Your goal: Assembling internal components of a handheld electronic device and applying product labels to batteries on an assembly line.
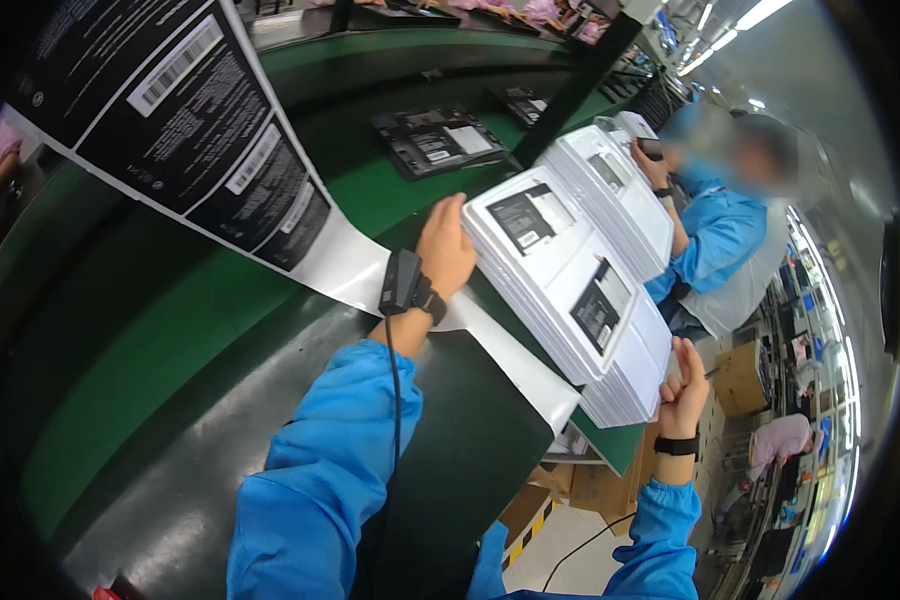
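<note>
A stack of white plastic trays [617, 385] stands tilted in front of me. Two black labelled battery packs [520, 222] lie in recesses of its top tray. My left hand [446, 250] grips the stack's left end, fingers along the edge; its wrist carries a black strapped device [402, 283]. At the opposite, right end my right hand [683, 392] has curled fingers against the tray edges. Both hands' undersides are hidden. A long strip of black printed labels on white backing [215, 130] rises at the left, and its bare white backing passes beneath my left wrist.
Behind the first stack stands a second tray stack [635, 215], beside a co-worker in a blue sleeve [725, 235]. Open black laptop bases [440, 142] sit on the green line [340, 150]. A dark post [580, 90] rises there. Cardboard boxes [610, 490] stand below the table edge.
</note>
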